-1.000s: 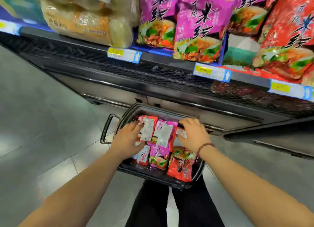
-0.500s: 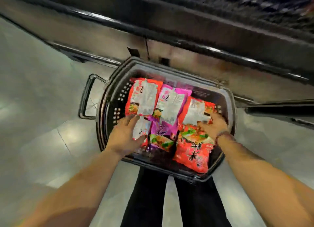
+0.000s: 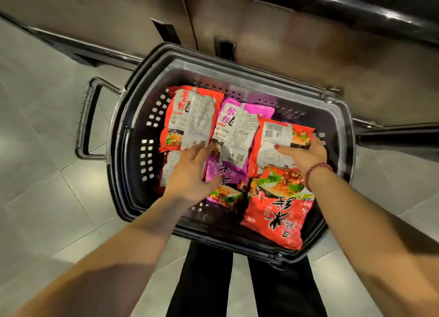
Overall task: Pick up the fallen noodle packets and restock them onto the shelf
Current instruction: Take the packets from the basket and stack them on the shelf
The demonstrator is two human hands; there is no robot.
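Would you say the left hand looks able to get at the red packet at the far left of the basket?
Probably yes. The left hand has its fingertips at the near edge of that red packet, which lies on top with nothing over it, and the basket is open above.

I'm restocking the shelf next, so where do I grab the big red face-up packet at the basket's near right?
Probably pinch the red packet by its near short edge, coming from your side. That end lies uncovered by the basket rim, while its far end sits below the right hand and meets a face-down packet.
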